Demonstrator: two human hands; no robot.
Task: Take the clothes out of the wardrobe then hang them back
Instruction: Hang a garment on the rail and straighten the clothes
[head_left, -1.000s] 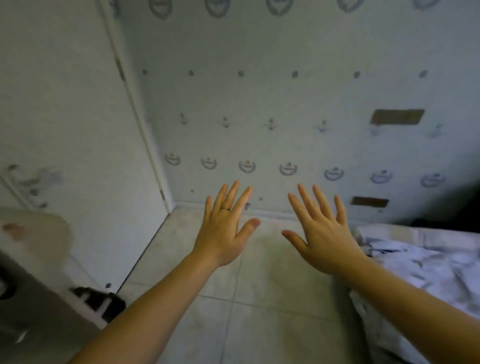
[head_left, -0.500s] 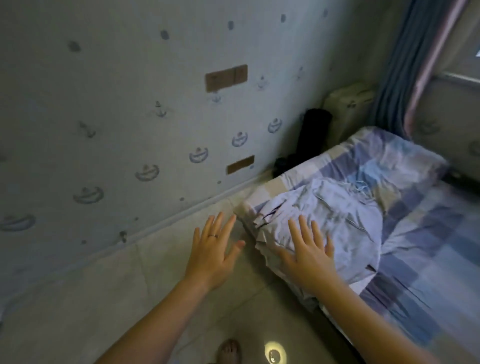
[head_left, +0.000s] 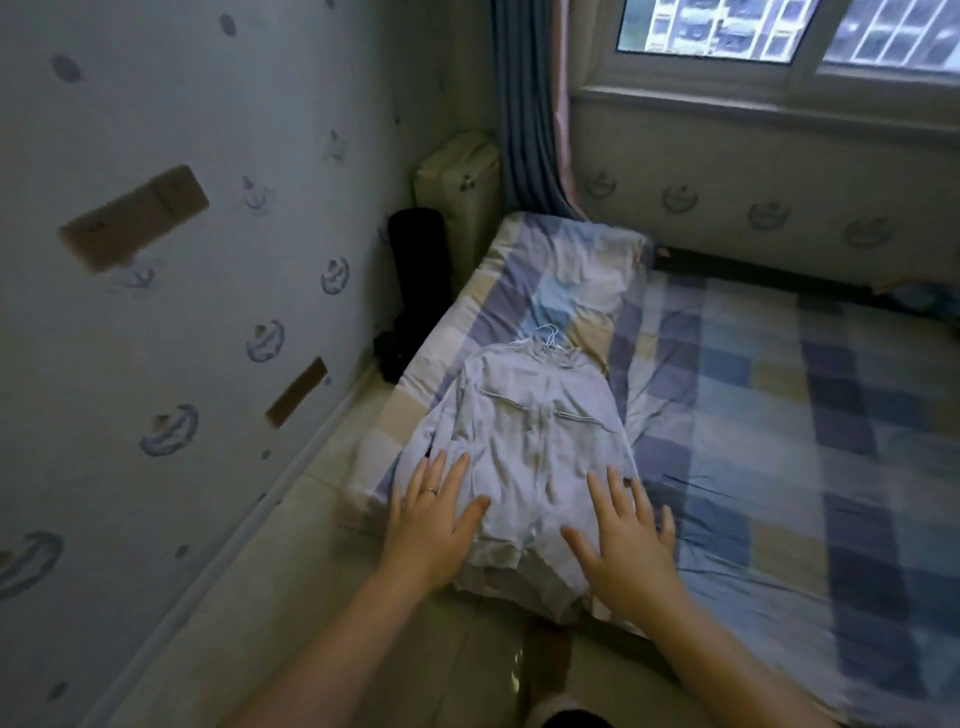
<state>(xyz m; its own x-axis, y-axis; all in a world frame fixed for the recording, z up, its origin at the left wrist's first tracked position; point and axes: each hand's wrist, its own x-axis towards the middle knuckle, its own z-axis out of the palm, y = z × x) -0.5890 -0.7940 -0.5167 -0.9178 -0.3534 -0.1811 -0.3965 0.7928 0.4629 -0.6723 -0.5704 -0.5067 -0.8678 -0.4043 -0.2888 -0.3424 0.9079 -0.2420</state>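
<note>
A pale lilac zip-front garment (head_left: 524, 436) is laid flat on the near corner of the bed (head_left: 753, 415), a white hanger (head_left: 548, 336) seen at its collar (hook toward the pillow (head_left: 571, 270)); further fabric (head_left: 519, 584) is stacked beneath.

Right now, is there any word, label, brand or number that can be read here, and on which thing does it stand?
No text can be read in this picture.
Wallpaper: only small drawn shapes, no letters.
Jacket on the bed: no label or print shows.
Window: blurred buildings outside, no legible sign.
</note>
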